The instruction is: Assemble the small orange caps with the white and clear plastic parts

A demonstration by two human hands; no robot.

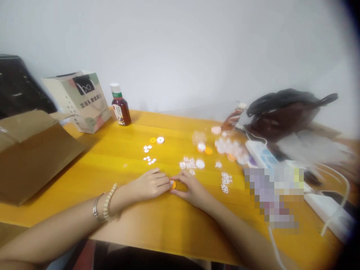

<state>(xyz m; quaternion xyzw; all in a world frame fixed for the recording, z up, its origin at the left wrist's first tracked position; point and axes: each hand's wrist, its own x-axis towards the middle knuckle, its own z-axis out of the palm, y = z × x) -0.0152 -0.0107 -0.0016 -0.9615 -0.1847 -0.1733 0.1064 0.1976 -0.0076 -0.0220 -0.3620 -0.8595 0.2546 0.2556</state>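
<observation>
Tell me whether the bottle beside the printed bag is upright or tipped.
Upright: the bottle stands on its base on the table, its white cap at the top.

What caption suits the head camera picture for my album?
Left hand and right hand meet at a small orange piece, white openwork pieces nearby on the wooden table.

Perhaps a room at home: plain wall, wooden table, drink bottle, paper carrier bag.
</observation>
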